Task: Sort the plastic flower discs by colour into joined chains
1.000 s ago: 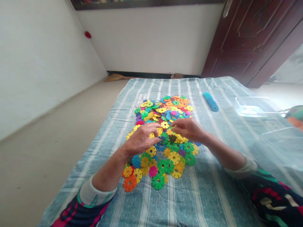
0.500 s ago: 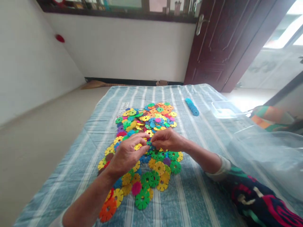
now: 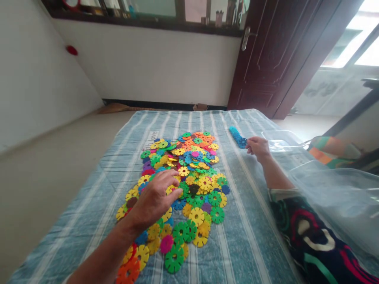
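Observation:
Notched plastic discs (image 3: 196,215) in many colours lie in a long heap down the middle of the bed or table. My left hand (image 3: 158,195) is over the left side of this heap, thumb and fingers apart, with nothing visible between them. Out to the right, my right hand (image 3: 259,148) pinches a dark blue notched disc (image 3: 243,142) at the near end of an overlapping row of lighter blue discs (image 3: 235,134). The fingertips cover part of that disc, and whether it rests on the row I cannot tell.
A striped blue-grey cloth (image 3: 109,197) covers the surface. At right stand a shallow clear plastic tray (image 3: 284,146) and a larger clear plastic container (image 3: 334,185), near an orange and green cloth (image 3: 328,149). Behind are a white wall and a dark red door (image 3: 266,59).
My right hand has gone from the heap, beside my left hand, out to the blue row with a dark blue disc. My left hand stays over the heap. The view has shifted slightly.

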### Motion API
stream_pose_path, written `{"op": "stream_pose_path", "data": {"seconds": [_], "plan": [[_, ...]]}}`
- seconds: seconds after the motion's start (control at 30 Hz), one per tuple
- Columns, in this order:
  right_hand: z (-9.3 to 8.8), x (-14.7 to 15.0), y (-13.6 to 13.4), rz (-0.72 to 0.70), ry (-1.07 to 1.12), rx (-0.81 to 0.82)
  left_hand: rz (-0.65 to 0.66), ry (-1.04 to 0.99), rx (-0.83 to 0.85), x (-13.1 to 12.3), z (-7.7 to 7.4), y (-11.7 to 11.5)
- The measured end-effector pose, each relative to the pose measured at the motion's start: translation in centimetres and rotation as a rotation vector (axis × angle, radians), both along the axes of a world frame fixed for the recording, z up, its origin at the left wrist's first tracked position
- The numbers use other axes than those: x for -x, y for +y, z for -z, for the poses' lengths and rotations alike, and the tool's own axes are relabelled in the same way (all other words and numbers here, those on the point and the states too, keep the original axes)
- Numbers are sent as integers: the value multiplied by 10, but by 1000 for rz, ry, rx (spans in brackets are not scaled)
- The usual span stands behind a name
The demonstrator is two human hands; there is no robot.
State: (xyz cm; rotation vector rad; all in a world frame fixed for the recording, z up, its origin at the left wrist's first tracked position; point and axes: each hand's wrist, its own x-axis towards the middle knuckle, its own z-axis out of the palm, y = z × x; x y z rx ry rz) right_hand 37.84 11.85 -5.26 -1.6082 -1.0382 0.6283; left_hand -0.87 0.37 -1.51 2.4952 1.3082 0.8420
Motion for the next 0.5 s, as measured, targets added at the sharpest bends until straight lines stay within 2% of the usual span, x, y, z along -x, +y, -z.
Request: {"op": "stream_pose_path", "data": {"seconds": [0.17, 0.5], "plan": [[14, -9, 4, 21, -48, 100, 28, 60, -6, 2, 4, 2], [24, -12, 13, 104, -146, 138, 33, 116, 22, 7, -1, 3]]}}
